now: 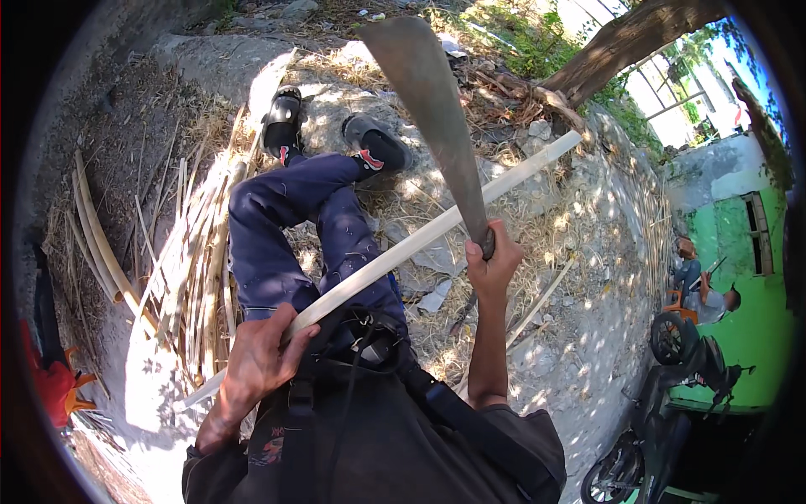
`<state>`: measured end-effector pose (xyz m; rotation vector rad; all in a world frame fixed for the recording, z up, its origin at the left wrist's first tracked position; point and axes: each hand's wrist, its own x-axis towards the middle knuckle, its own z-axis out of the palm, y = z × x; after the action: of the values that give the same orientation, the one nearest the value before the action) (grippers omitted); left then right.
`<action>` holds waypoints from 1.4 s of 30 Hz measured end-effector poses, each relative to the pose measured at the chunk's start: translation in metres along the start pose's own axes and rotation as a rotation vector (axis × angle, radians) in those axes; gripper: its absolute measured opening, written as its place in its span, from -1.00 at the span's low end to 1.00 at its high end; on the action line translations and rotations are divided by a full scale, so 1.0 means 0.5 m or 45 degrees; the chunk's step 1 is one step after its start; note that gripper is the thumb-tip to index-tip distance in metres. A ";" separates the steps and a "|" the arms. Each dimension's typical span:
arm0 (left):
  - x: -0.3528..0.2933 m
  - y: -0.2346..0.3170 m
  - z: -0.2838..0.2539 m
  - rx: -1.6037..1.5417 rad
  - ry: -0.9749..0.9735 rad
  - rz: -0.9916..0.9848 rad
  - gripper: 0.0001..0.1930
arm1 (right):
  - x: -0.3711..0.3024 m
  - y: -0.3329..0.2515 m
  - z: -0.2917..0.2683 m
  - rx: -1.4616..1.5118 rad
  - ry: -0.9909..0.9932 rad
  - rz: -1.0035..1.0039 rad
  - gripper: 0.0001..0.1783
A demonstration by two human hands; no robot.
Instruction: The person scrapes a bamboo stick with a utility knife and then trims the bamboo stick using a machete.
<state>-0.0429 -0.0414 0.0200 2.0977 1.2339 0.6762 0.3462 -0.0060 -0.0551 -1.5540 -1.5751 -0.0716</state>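
My left hand [262, 353] is closed around a long pale strip [403, 252] that looks like split bamboo. The strip slants across my lap, up and to the right, and its lower end shows beyond my left wrist. In my right hand [497, 262] is a machete [432, 97], gripped by its handle, the wide dark blade pointing up and away from me. The lower part of the blade crosses over the strip; whether the two touch, I cannot tell. My legs [285, 218] in dark blue trousers are stretched out ahead, crossed.
Several split strips [197, 277] lie heaped on the ground to my left. A tree trunk [634, 46] leans at the far right. Along the right are parked motorcycles [672, 395], a seated person [709, 298] and a green wall [730, 244]. An orange chair [80, 395] stands at the left edge.
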 end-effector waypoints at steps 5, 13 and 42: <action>-0.008 -0.003 -0.014 0.071 -0.109 0.021 -0.72 | 0.032 0.037 -0.032 -0.058 0.110 0.123 -0.33; -0.003 -0.020 0.000 0.083 -0.116 -0.020 -0.73 | 0.019 0.016 -0.021 -0.052 0.021 -0.155 -0.46; 0.051 -0.177 -0.016 -0.981 -0.611 -0.830 -0.42 | -0.166 0.185 0.027 1.033 0.384 1.247 -0.70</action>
<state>-0.0887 0.0173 -0.0350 1.0442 1.0500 0.2479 0.3997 -0.0428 -0.1618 -1.3736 -0.3735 0.7431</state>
